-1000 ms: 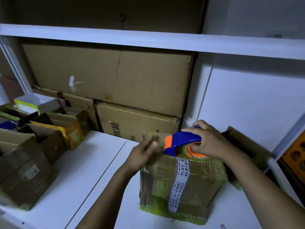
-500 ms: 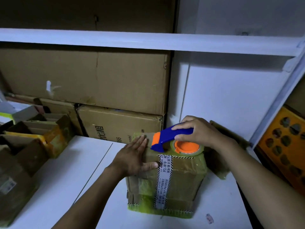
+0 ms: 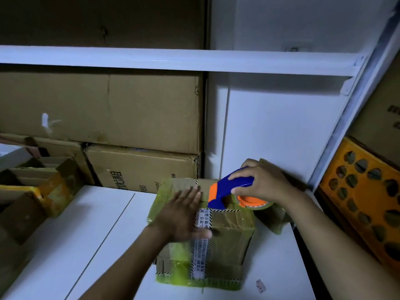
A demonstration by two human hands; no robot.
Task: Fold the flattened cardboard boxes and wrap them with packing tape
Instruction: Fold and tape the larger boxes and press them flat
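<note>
**Head view.** The cardboard box [image 3: 227, 232] stands folded on the bench [image 3: 97, 224], toward its back right corner and just in front of a carton [image 3: 142, 167] stacked along the back edge. My left hand [image 3: 184, 215] lies flat on the box top, fingers straight and spread, pressing the flaps down. My right hand [image 3: 262, 180] is wrapped round the blue handle of the tape dispenser [image 3: 229, 187]. The dispenser's orange nose is low over the box top, and the tape roll [image 3: 253, 201] sits above the right end of that top.

**Handling, as I judge it.** The box is light and hollow, so its panels would give under a hard press, and the yellowish film on its sides looks slick. I would hold it with a flat palm on top, or across two opposite vertical edges, where the board is stiffest.

**Writing.** A white printed strip [image 3: 201, 252] with black hatched borders runs over the top and down the front face. Its Chinese characters are too blurred for me to read. The carton behind carries sideways print, of which only "66" is legible.
</note>
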